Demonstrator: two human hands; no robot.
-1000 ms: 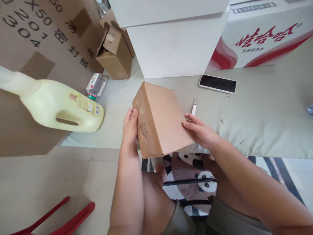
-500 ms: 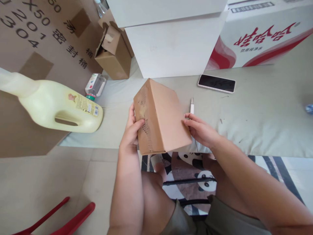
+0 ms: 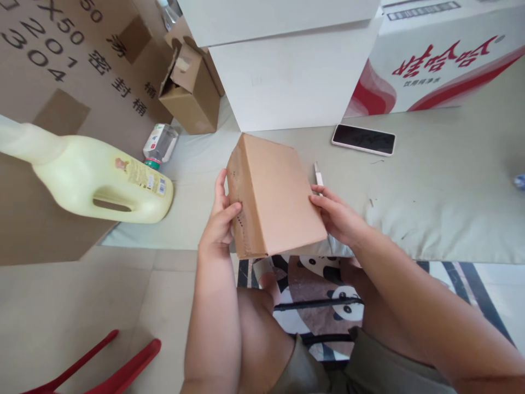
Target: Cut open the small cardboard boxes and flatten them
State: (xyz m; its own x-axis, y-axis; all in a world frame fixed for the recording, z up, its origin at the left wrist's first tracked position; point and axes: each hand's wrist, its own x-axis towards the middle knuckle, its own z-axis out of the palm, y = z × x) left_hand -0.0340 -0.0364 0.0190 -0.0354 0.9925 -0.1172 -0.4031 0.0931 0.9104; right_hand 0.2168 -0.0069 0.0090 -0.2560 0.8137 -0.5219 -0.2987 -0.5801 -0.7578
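A small brown cardboard box (image 3: 281, 194) is held up tilted between my two hands, over the front edge of the pale covered surface. My left hand (image 3: 223, 216) grips its taped, scuffed left side, thumb on the near face and fingers behind. At the right edge, my right hand (image 3: 336, 213) holds the box with thumb and fingers; the fingertips behind it are partly hidden. Just beyond my right fingers lies a slim white tool with a metal tip (image 3: 318, 174), its lower end covered by my hand. What the box contains cannot be seen.
A phone (image 3: 363, 140) lies right of the box, below a white and red carton (image 3: 435, 71). Behind stands a white box (image 3: 291, 82). On the left are a yellow jug (image 3: 102, 175), a plastic bottle (image 3: 159, 143), an opened small carton (image 3: 192, 98) and a large carton (image 3: 98, 33).
The box has turned between my hands, so its broad plain face shows more and its taped side less. The white tool lies at a slightly different angle.
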